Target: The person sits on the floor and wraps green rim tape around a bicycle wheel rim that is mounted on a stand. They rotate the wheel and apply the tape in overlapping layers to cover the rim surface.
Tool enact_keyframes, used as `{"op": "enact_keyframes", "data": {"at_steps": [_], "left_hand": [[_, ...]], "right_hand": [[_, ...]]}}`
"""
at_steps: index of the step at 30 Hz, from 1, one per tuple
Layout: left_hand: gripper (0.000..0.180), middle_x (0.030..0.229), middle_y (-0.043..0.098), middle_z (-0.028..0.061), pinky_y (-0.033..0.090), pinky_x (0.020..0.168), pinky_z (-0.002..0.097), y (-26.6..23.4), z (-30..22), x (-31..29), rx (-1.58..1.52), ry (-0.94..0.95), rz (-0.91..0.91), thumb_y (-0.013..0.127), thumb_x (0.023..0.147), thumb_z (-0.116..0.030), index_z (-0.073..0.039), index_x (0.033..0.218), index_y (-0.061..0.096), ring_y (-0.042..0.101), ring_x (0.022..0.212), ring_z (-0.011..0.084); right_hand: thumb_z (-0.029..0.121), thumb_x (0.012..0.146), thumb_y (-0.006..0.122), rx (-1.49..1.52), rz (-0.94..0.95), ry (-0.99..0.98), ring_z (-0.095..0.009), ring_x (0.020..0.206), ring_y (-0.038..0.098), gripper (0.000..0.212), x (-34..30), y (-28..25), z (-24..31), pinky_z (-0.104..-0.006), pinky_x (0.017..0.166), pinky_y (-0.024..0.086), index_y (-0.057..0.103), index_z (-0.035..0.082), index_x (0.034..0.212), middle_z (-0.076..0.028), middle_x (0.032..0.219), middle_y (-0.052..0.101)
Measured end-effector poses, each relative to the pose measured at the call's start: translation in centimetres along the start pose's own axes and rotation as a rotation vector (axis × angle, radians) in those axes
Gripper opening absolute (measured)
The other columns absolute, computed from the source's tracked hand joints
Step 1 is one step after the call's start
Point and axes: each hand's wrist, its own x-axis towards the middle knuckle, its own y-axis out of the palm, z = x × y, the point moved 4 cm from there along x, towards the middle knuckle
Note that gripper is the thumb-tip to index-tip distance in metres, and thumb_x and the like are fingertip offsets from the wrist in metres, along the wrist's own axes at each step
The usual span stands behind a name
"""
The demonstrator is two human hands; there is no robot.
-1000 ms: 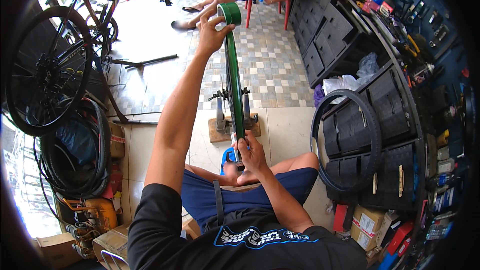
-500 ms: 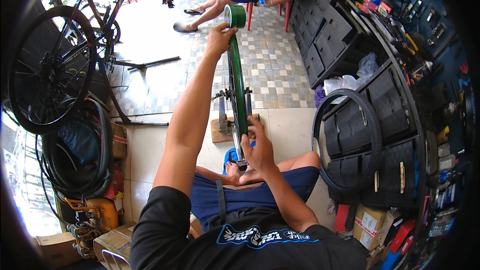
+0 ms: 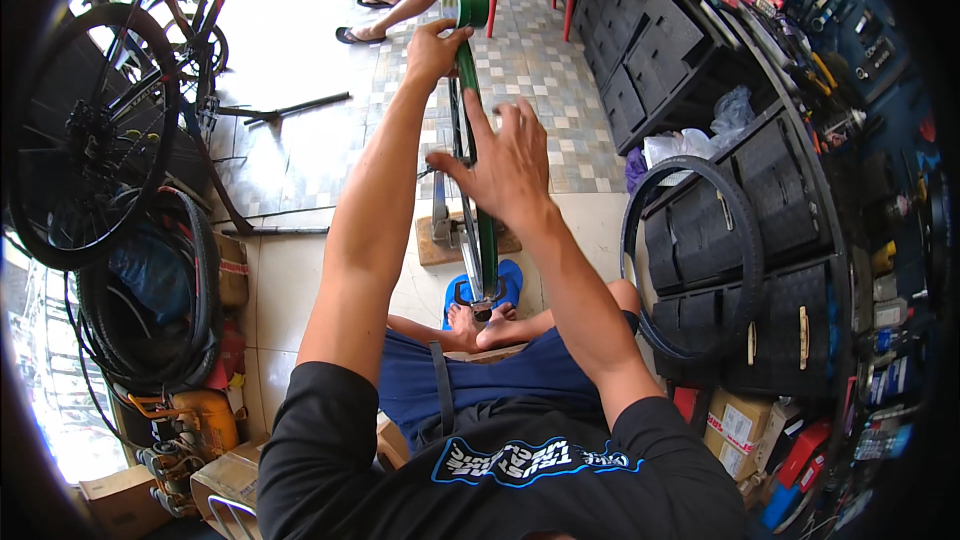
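Green tape roll (image 3: pixel 469 5) sits clamped at its near edge in the left hand (image 3: pixel 436 52); a green-lined wheel rim (image 3: pixel 487 248) stretches nearer from that grip, beneath the right hand (image 3: pixel 508 165), fingers spread apart.

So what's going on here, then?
A seated person has a wheel upright in a stand. Their left hand holds a roll at the wheel's far end, with green tape running along the wheel towards them. The open right hand is over the wheel; whether it touches the tape is unclear.
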Motion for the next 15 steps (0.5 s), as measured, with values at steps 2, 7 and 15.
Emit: {"op": "enact_keyframes", "data": {"at_steps": [2, 7, 15], "left_hand": [[0.037, 0.087, 0.074, 0.0063, 0.063, 0.057, 0.0367, -0.3, 0.8, 1.1, -0.031, -0.012, -0.004, 0.078, 0.095, -0.029, -0.006, 0.123, 0.072, 0.073, 0.071, 0.0168], [0.047, 0.086, 0.075, 0.0095, 0.066, 0.060, 0.0367, -0.4, 1.5, 2.4, -0.082, -0.019, 0.003, 0.082, 0.090, -0.030, -0.005, 0.127, 0.072, 0.073, 0.068, 0.0182], [0.046, 0.088, 0.073, 0.0083, 0.066, 0.062, 0.0384, -0.3, 1.1, 2.7, -0.080, -0.055, -0.018, 0.082, 0.090, -0.030, -0.006, 0.127, 0.072, 0.072, 0.072, 0.0175]], "right_hand": [[0.085, 0.087, 0.050, -0.015, -0.071, -0.041, -0.046, 0.127, 0.051, 0.107, -3.5, 0.0, 0.7, -0.0579, 0.108, 0.036, 0.036, 0.010, 0.162, -0.029, 0.116, 0.061], [0.082, 0.087, 0.053, 0.101, 0.241, 0.006, -0.036, 0.079, 0.063, 0.112, -12.6, 0.9, 1.5, -0.0490, 0.089, 0.044, 0.020, 0.011, 0.167, -0.017, 0.077, 0.063], [0.078, 0.087, 0.058, 0.177, 0.471, 0.039, -0.037, 0.078, 0.066, 0.106, -26.4, 6.8, -0.3, -0.0474, 0.083, 0.046, 0.019, 0.023, 0.168, -0.023, 0.087, 0.066]]}}
